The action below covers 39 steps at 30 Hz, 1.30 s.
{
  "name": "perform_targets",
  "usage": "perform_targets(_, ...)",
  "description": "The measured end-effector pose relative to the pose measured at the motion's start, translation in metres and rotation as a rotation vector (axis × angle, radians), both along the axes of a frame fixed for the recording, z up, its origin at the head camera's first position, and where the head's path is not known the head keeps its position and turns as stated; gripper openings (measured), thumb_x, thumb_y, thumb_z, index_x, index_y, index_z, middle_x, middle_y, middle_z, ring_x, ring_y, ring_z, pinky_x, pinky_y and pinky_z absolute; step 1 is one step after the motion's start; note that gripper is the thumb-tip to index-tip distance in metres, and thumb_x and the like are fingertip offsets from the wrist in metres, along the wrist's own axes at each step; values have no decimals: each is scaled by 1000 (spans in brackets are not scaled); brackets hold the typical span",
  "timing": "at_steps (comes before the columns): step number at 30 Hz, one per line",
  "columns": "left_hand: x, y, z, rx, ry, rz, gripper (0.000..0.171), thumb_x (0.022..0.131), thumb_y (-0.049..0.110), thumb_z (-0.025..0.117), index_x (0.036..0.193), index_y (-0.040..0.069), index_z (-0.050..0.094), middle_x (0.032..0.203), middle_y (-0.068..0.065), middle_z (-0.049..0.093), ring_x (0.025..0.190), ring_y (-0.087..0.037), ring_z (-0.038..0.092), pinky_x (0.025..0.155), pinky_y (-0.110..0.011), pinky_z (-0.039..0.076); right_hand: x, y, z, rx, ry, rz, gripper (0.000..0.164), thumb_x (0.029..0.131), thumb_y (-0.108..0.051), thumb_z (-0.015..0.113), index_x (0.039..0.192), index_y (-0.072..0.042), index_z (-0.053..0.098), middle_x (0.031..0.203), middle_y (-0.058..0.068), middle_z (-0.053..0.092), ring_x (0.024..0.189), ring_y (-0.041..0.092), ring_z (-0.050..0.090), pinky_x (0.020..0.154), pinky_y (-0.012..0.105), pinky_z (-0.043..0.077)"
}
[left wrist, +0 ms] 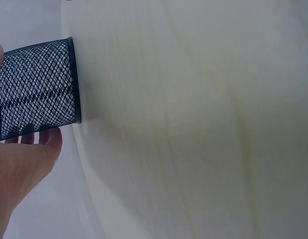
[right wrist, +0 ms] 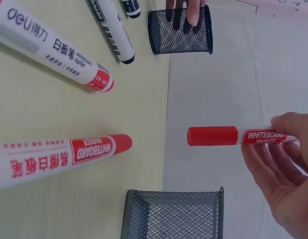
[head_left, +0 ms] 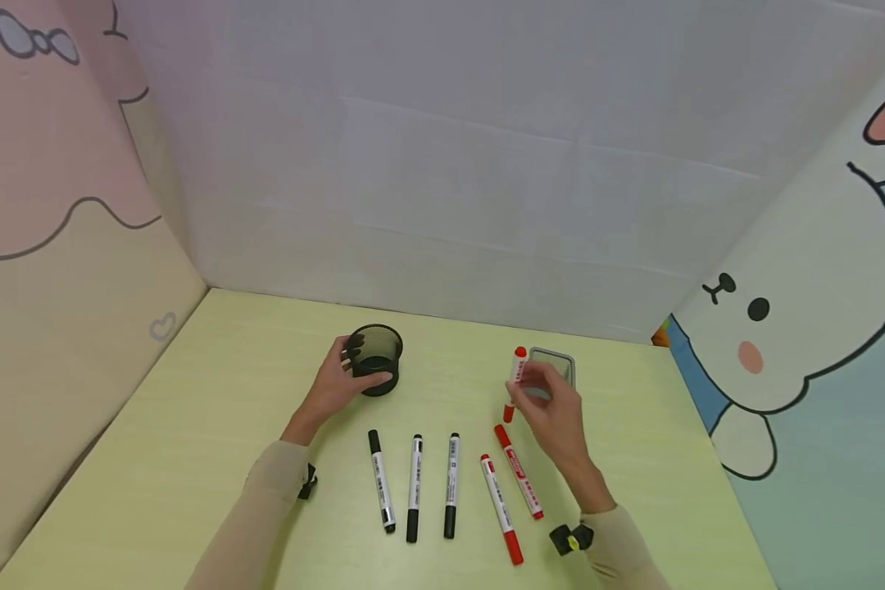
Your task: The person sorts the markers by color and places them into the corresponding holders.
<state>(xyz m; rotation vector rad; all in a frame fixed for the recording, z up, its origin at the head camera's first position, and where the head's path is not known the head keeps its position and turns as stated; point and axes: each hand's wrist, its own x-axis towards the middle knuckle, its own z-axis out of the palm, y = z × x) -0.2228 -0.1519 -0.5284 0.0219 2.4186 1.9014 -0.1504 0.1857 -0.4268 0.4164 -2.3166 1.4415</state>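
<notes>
In the head view my left hand (head_left: 332,387) grips a round black mesh pen cup (head_left: 390,382), thumb across its near side and fingers round its left side. The left wrist view shows the cup's mesh wall (left wrist: 39,89) with fingers under and over it. My right hand (head_left: 556,414) pinches a red whiteboard marker (head_left: 519,365) between thumb and fingers, held upright with a slight tilt above the table. Just behind that hand stands a grey mesh holder (head_left: 553,352), partly hidden by it. In the right wrist view the held marker's red cap (right wrist: 212,136) points away from the fingers.
Two more red markers (head_left: 501,508) lie side by side in front of the right hand. To their left lie three black markers, the leftmost (head_left: 381,481) nearest the left forearm. A pale wall (head_left: 450,205) rises behind the yellowish table (head_left: 192,459), with cartoon-printed panels at both sides.
</notes>
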Motion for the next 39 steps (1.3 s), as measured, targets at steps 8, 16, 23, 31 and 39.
perform_targets(8,0,-1,0,-9,0,2,97,81,32,90,154,11,31,157,-19,35,147,-45,32,114,-58,39,-9,-11,3,-40,-8,9,30,88,10,74,115,13,62,101,26,68,91,43,70,77,13,56)
perform_targets(16,-2,-3,-1,-14,1,9,96,81,32,90,154,12,31,157,-19,35,146,-45,32,114,-58,39,-18,-23,6,-83,-37,19,31,90,8,73,118,11,61,105,26,67,95,43,69,78,12,55)
perform_targets(23,-2,-2,-2,-10,1,3,95,81,32,90,154,12,31,158,-18,34,147,-45,31,116,-58,37,-21,-32,7,-120,-81,33,32,91,7,73,120,11,60,108,26,67,98,42,69,79,14,56)
perform_targets(31,-2,-1,-3,-10,4,-1,95,82,31,90,154,11,30,157,-18,34,147,-45,32,116,-58,37,-26,-41,7,-128,-124,34,33,93,5,72,123,9,59,112,25,67,104,40,68,81,13,55)
perform_targets(39,-2,0,-3,-8,13,-4,94,82,30,89,153,11,31,157,-18,35,147,-44,32,117,-58,36,-31,-50,7,-153,-146,37,33,94,2,72,124,6,60,112,24,67,105,39,68,81,12,55)
